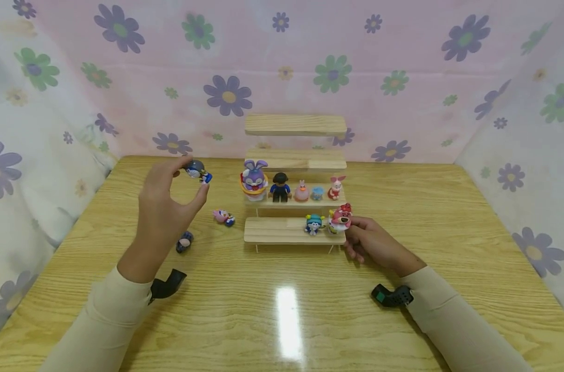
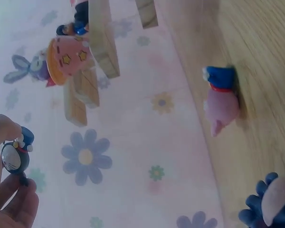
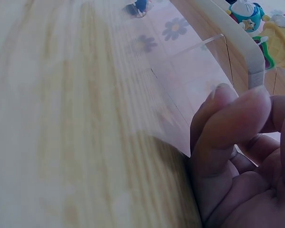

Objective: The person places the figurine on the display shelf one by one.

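My left hand (image 1: pixel 163 206) is raised above the left side of the table, pinching a small dark-headed figurine (image 1: pixel 196 168) with blue parts between thumb and fingers; the left wrist view shows its pale face. Below it lie a pink-and-blue figurine (image 1: pixel 223 217) and a dark blue figurine (image 1: pixel 184 242). My right hand (image 1: pixel 375 243) is at the right end of the lowest shelf (image 1: pixel 272 230), fingers loosely bent, beside a pink bear figurine (image 1: pixel 341 219). Whether it touches the bear is unclear. Left of the bear stands a teal figurine (image 1: pixel 314 224).
The shelf above the lowest bears a purple rabbit figurine (image 1: pixel 254 178), a dark-haired figure (image 1: pixel 280 187), a round pink figurine (image 1: pixel 301 192), a small blue one (image 1: pixel 317 193) and a piglet figurine (image 1: pixel 336 187). Two more wooden boards (image 1: pixel 296 124) rise behind. Flowered cloth (image 1: pixel 282 46) surrounds the table.
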{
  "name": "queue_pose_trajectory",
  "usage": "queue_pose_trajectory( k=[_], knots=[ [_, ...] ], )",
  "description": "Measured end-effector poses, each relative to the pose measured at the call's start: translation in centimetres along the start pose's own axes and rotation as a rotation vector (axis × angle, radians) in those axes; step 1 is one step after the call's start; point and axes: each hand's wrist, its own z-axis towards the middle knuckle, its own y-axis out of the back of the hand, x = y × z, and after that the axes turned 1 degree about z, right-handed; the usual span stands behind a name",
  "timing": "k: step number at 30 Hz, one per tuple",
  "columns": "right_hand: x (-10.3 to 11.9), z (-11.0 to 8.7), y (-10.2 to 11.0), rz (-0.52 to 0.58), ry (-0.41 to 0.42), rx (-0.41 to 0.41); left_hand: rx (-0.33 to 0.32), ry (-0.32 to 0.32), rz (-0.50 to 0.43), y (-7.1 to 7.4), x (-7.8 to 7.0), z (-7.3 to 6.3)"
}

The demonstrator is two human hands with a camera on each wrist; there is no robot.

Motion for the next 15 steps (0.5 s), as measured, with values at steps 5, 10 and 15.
queue_pose_trajectory(
  k=[5,10,15],
  knots=[
    [0.0,0.0,0.0,0.005,0.005,0.002,-0.042,-0.083,-0.023,0.0,-1.2,-0.1],
    [-0.1,0.1,0.0,0.008,0.008,0.003,-0.07,-0.143,-0.042,0.1,-2.9,-0.2],
    [-0.1,0.0,0.0,0.006,0.009,0.005,-0.038,-0.22,-0.07,-0.3,-4.8,-0.3]
  ],
)
